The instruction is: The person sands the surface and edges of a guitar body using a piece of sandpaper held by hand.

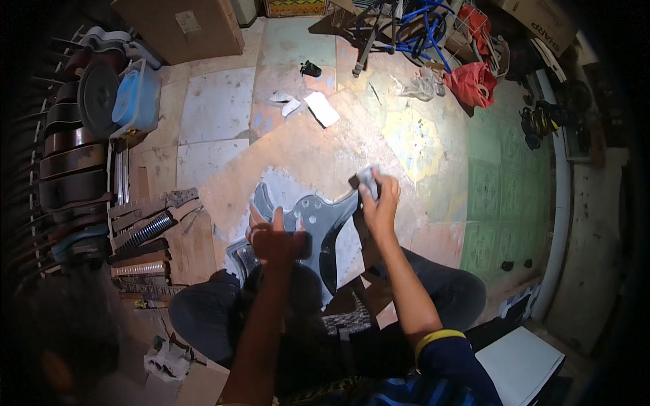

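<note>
Left hand (272,240) spread, fingers slightly bent, laid on grey guitar body (326,215); not gripping around it. Right hand (382,206) closed, thumb and fingers pinching small grey pad (368,179) at tip of the body's right horn; pad-to-horn contact unclear. Guitar body sits at the person's lap, between the knees, over pale jagged-edged sheet (349,247). White paper (321,109) on floor beyond. Wooden strips (139,215) lie left, near blue tub (143,101).

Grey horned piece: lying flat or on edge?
The grey piece lies flat, it appears: its broad face, round spots showing, faces up beneath the left hand.
</note>
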Demonstrator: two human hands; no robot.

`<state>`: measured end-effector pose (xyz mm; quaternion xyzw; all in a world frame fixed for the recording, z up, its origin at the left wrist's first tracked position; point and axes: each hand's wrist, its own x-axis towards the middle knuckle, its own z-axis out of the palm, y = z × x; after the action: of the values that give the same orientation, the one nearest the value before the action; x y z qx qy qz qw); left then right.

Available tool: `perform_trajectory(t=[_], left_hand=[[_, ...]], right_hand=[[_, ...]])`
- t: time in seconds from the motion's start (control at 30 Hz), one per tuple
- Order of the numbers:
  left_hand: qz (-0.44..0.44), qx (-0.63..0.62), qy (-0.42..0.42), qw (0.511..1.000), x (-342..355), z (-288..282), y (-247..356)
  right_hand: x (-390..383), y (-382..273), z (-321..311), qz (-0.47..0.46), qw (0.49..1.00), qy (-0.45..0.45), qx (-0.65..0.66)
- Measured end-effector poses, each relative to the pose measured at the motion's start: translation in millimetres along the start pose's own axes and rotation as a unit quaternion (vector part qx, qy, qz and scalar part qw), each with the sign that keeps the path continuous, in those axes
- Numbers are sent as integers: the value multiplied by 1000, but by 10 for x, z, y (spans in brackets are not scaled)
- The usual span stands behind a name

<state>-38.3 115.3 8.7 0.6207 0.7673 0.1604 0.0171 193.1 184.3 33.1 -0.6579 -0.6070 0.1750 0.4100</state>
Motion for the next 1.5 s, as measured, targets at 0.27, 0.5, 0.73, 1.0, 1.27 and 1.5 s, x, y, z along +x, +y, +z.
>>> perform_trajectory(t=[0.27, 0.5, 0.73, 1.0, 1.27, 1.5], left_hand=[[25, -16, 25, 999, 46, -170, 47], [15, 13, -17, 1000, 10, -276, 103], [-2, -6, -9, 1000, 69, -222, 108], [-14, 2, -44, 999, 63, -315, 137], [-9, 12, -80, 997, 118, -345, 113], [10, 54, -66, 996, 39, -335, 135]], right_hand=[[-519, 149, -32, -43, 987, -76, -133], [-792, -110, -179, -64, 982, -125, -124], [-446, -20, -65, 27, 982, -80, -169], [28, 83, -27, 61, 998, -16, -8], [-149, 98, 11, 44, 998, -32, -33], [-899, 129, 43, -15, 998, -36, -52]])
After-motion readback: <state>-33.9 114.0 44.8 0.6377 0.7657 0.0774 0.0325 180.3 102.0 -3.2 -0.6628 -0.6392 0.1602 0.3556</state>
